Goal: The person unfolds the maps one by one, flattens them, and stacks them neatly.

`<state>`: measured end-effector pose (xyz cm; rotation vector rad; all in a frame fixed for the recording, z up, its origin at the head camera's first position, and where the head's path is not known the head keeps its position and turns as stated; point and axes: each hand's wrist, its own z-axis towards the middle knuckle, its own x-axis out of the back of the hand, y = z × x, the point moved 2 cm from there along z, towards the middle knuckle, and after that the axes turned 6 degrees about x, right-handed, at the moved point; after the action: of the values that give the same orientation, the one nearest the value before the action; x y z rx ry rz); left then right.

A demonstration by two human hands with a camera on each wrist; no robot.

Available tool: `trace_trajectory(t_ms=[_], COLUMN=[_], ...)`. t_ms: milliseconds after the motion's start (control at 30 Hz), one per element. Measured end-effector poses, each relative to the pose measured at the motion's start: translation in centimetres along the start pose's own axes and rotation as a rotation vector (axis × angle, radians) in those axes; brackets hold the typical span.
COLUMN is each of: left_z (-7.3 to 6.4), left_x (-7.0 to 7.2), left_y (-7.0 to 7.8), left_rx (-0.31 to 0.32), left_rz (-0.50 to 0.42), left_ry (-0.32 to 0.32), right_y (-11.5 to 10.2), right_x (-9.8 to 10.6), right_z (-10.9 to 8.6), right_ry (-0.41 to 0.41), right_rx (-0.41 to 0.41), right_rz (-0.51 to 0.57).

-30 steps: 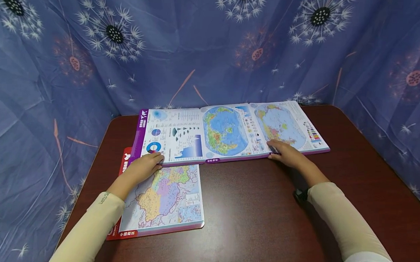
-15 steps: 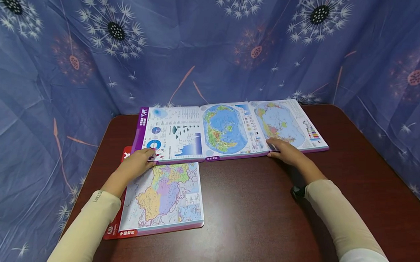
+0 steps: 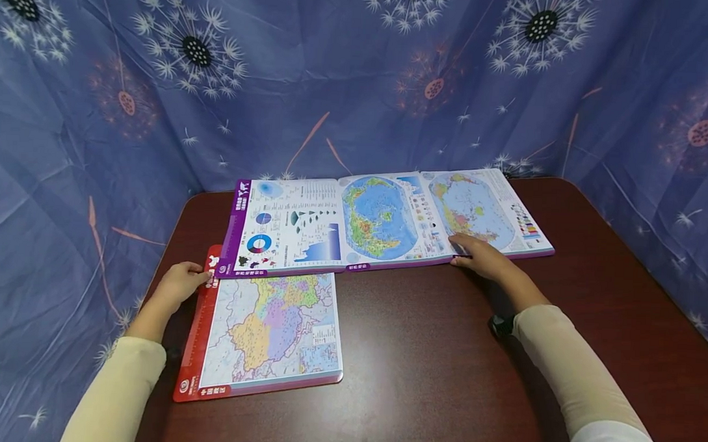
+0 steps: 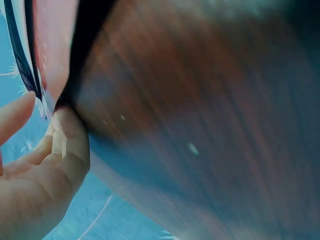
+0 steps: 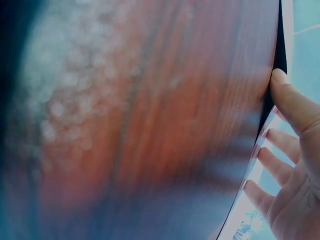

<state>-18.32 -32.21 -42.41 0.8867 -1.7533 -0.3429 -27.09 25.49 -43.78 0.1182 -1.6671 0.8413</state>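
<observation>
A purple-edged map book (image 3: 374, 215) lies unfolded in three panels across the back of the table. Its left panel overlaps the top of a red-edged map book (image 3: 280, 335). My left hand (image 3: 183, 283) is at the red book's left edge, its fingertips close to the purple book's near left corner. In the left wrist view, the left hand's thumb (image 4: 17, 117) stands apart from its bent fingers (image 4: 70, 132). My right hand (image 3: 483, 258) rests on the purple book's near edge at the right panel; its thumb (image 5: 287, 92) is at the edge and the fingers are spread.
Both books lie on a dark brown wooden table (image 3: 419, 353) with rounded corners. A blue curtain (image 3: 359, 84) with a dandelion print hangs behind it and along the sides.
My left hand has left the purple book's near edge and moved left to the red book's edge, uncovering the purple corner. The right hand and both books stay almost in place.
</observation>
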Motion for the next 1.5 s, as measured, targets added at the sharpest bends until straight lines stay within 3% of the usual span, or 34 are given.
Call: trace_trajectory(t_ms=[100,267,433,633,867,1033,1200,1400,1500], left_z=[-0.1,-0.3,-0.6,-1.5,-2.5,-3.2,-3.7,-4.1,-4.0], left_x=[-0.2,0.0,0.3,0.8,0.9,0.8,1.0,1.1,1.1], left_y=[0.1,0.1,-0.2,-0.8,-1.9,-2.5,-3.0,-3.5,-3.6], left_rx=[0.029,0.043,0.065,0.097,0.048,0.008,-0.035,-0.135,-0.183], left_rz=[-0.106,-0.203,-0.324,-0.336,-0.381,-0.430,-0.461,-0.508,-0.535], left_ry=[-0.035,-0.076,-0.181,-0.328,-0.546,-0.668,-0.740,-0.812,-0.819], right_y=[0.0,0.0,0.0,-0.1,0.0,0.1,0.1,0.0,0.0], right_x=[0.0,0.0,0.0,0.1,0.0,0.0,0.0,0.0,0.0], right_z=[0.0,0.0,0.0,0.0,0.0,0.0,0.0,0.0,0.0], right_ry=[0.002,-0.004,-0.011,-0.009,0.001,0.002,0.006,0.003,0.002], right_rx=[-0.002,-0.020,-0.034,-0.031,-0.027,-0.021,-0.025,-0.031,-0.028], right_rz=[0.004,0.004,0.010,0.014,0.023,0.021,0.026,0.034,0.033])
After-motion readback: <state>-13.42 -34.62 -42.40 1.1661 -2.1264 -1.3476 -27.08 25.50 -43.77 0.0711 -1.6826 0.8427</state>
